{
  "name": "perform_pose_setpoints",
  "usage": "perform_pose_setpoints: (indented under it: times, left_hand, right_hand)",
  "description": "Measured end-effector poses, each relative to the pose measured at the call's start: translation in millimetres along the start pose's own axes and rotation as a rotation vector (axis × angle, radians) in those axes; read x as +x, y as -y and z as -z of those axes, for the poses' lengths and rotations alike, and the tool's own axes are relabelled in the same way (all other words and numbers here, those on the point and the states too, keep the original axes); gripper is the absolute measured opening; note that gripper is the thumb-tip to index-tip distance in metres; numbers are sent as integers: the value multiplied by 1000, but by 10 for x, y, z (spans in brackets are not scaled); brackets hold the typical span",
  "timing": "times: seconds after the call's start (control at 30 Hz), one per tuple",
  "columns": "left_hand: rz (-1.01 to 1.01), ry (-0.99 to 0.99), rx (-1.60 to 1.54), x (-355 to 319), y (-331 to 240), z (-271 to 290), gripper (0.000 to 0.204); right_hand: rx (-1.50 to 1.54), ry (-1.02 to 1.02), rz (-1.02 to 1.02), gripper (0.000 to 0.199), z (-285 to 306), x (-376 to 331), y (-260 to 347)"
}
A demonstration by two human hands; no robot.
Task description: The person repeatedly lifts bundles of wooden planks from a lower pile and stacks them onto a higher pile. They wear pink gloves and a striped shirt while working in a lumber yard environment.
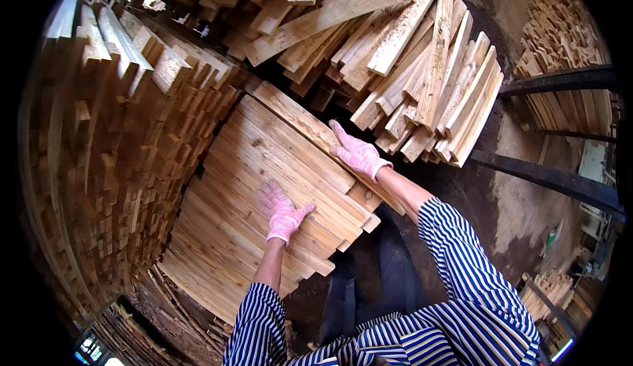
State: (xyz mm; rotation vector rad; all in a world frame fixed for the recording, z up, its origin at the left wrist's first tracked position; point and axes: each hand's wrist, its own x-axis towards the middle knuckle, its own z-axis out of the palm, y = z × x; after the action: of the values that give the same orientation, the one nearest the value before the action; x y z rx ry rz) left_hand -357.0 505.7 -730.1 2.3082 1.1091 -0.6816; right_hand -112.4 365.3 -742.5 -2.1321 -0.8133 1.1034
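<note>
My left hand (282,211), in a pink knit glove, lies palm down with its fingers spread on a layer of pale wooden planks (224,234) set side by side. Farther off, along the far edge of that layer, runs a single plank (293,110) with a dark gap beside it. On this plank is my right hand (358,152), gloved in the same pink, its thumb over the top face and its fingers at the far side. Part of its grip is hidden. The planks' right ends are uneven.
A tall stack of planks (132,168) rises like a wall on the left. Beyond my right hand lies a loose heap of planks (395,69). Dark beams (547,181) jut in from the right, before another wood pile (560,30). Thin poles (125,339) lie at lower left.
</note>
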Motion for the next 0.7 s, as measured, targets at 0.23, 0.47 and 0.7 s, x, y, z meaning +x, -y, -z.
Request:
perform_pose_setpoints:
  times: [0.23, 0.47, 0.7]
  left_hand:
    - [20, 37, 9, 1, -66, 54, 143]
    - [24, 29, 45, -15, -20, 41, 143]
    - [3, 22, 69, 30, -31, 49, 144]
  right_hand:
    - [159, 58, 10, 77, -84, 184, -219]
    - [24, 9, -88, 68, -136, 227, 95]
    - [-5, 30, -170, 69, -110, 351, 253]
